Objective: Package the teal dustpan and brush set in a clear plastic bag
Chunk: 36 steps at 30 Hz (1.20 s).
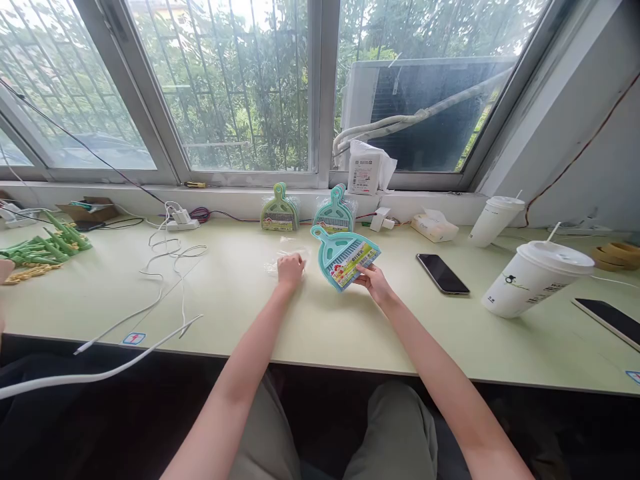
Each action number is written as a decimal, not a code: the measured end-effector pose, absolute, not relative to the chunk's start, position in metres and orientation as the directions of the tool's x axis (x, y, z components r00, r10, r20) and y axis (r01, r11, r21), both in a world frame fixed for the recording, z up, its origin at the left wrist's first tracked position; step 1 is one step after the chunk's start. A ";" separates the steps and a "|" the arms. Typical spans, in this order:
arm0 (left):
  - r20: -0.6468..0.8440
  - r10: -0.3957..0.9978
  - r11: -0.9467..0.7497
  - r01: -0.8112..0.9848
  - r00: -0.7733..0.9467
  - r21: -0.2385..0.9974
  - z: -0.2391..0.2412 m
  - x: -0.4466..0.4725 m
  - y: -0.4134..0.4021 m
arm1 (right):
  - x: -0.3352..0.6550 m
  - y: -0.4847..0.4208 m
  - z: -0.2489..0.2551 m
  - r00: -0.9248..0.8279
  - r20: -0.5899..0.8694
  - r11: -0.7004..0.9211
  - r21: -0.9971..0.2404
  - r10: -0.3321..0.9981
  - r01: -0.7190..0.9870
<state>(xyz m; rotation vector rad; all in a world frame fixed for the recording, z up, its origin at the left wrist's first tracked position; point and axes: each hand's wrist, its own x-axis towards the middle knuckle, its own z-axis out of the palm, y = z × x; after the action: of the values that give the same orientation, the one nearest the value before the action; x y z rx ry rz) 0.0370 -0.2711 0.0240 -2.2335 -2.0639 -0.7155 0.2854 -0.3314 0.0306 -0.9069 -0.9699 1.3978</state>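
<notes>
In my right hand (374, 283) is a small turquoise dustpan and brush set (349, 259), tilted above the table, with a colourful printed label across it. The thumb lies on the label side and the fingers go behind. My left hand (291, 270) rests on the tabletop with its fingers curled into a clear plastic bag (273, 267), whose crumpled film shows on either side. Beyond the hands, against the wall, stand a stack of green dustpan sets (280, 210) and a stack of turquoise dustpan sets (334, 208), in clear wrapping.
White cables (183, 257) sprawl on the left of the pale table (330, 333), near green stick-like pieces (47, 247) and another person's hand (5, 270). On the right are a black phone (443, 273), white lidded cups (535, 280), a tissue pack (434, 227) and a second phone (610, 320).
</notes>
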 end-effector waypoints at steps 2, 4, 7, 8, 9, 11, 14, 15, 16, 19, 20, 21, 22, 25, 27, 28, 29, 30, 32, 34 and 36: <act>0.381 0.915 -0.248 0.930 0.133 0.271 0.022 0.046 -0.276 | 0.287 -0.331 0.030 -0.060 -0.015 -0.035 -0.939 0.998 -0.341; 0.362 0.909 -0.314 0.909 0.205 0.274 0.020 0.050 -0.280 | 0.288 -0.329 0.029 -0.066 -0.042 -0.061 -0.945 0.997 -0.321; 0.278 0.944 -0.263 0.915 0.179 0.307 0.022 0.050 -0.281 | 0.293 -0.326 0.028 -0.057 -0.091 -0.104 -0.947 0.994 -0.305; 0.264 0.952 -0.233 0.922 0.152 0.309 0.023 0.050 -0.282 | 0.294 -0.325 0.028 -0.046 -0.111 -0.119 -0.945 0.993 -0.305; 0.257 0.958 -0.205 0.930 0.127 0.306 0.025 0.049 -0.282 | 0.296 -0.324 0.027 -0.034 -0.131 -0.135 -0.942 0.991 -0.307; 0.236 0.967 -0.163 0.941 0.093 0.296 0.027 0.049 -0.283 | 0.299 -0.323 0.027 -0.024 -0.161 -0.160 -0.938 0.987 -0.306; 0.179 0.981 -0.125 0.955 0.078 0.268 0.029 0.048 -0.284 | 0.299 -0.324 0.027 -0.080 -0.166 -0.182 -0.940 0.983 -0.289; 0.164 0.983 -0.120 0.959 0.080 0.257 0.029 0.047 -0.284 | 0.298 -0.325 0.027 -0.112 -0.165 -0.190 -0.941 0.980 -0.279; 0.156 0.985 -0.114 0.963 0.078 0.243 0.029 0.046 -0.284 | 0.297 -0.326 0.027 -0.144 -0.165 -0.199 -0.943 0.976 -0.266; 0.172 0.985 -0.059 0.975 0.022 0.216 0.029 0.044 -0.283 | 0.295 -0.329 0.027 -0.211 -0.176 -0.223 -0.949 0.962 -0.224; 0.185 0.983 -0.037 0.975 -0.005 0.220 0.029 0.043 -0.283 | 0.295 -0.329 0.028 -0.218 -0.180 -0.227 -0.951 0.959 -0.212; 0.198 0.980 -0.017 0.972 -0.030 0.233 0.029 0.042 -0.283 | 0.295 -0.329 0.028 -0.219 -0.185 -0.231 -0.952 0.958 -0.203; 0.212 0.976 -0.004 0.968 -0.051 0.251 0.030 0.041 -0.282 | 0.296 -0.329 0.028 -0.215 -0.191 -0.234 -0.952 0.958 -0.196; 0.234 0.968 0.018 0.956 -0.090 0.293 0.032 0.039 -0.280 | 0.298 -0.328 0.029 -0.181 -0.201 -0.234 -0.954 0.963 -0.189; 0.279 0.955 0.003 0.942 -0.103 0.337 0.034 0.039 -0.280 | 0.297 -0.328 0.029 -0.140 -0.199 -0.224 -0.956 0.970 -0.191; 0.316 0.943 -0.022 0.926 -0.107 0.378 0.035 0.040 -0.280 | 0.297 -0.328 0.030 -0.119 -0.195 -0.215 -0.957 0.974 -0.193; 0.359 0.926 -0.057 0.900 -0.114 0.433 0.036 0.041 -0.280 | 0.296 -0.329 0.030 -0.104 -0.187 -0.204 -0.959 0.977 -0.195; 0.403 0.906 -0.098 0.865 -0.126 0.492 0.038 0.042 -0.281 | 0.294 -0.329 0.031 -0.097 -0.173 -0.190 -0.961 0.980 -0.199; 0.480 0.862 -0.173 0.796 -0.162 0.580 0.041 0.043 -0.283 | 0.291 -0.332 0.034 -0.119 -0.128 -0.151 -0.966 0.985 -0.210; 0.537 0.821 -0.218 0.761 -0.195 0.611 0.044 0.045 -0.286 | 0.287 -0.336 0.038 -0.179 -0.075 -0.113 -0.971 0.981 -0.212; 0.579 0.790 -0.260 0.745 -0.201 0.614 0.047 0.048 -0.290 | 0.283 -0.341 0.042 -0.235 -0.033 -0.081 -0.976 0.971 -0.200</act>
<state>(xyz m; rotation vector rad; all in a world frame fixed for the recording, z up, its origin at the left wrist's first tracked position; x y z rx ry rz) 0.0478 -0.2901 0.0473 -2.0138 -1.9387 -1.5331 0.2834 -0.3406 0.0419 -0.9734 -1.1867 1.5131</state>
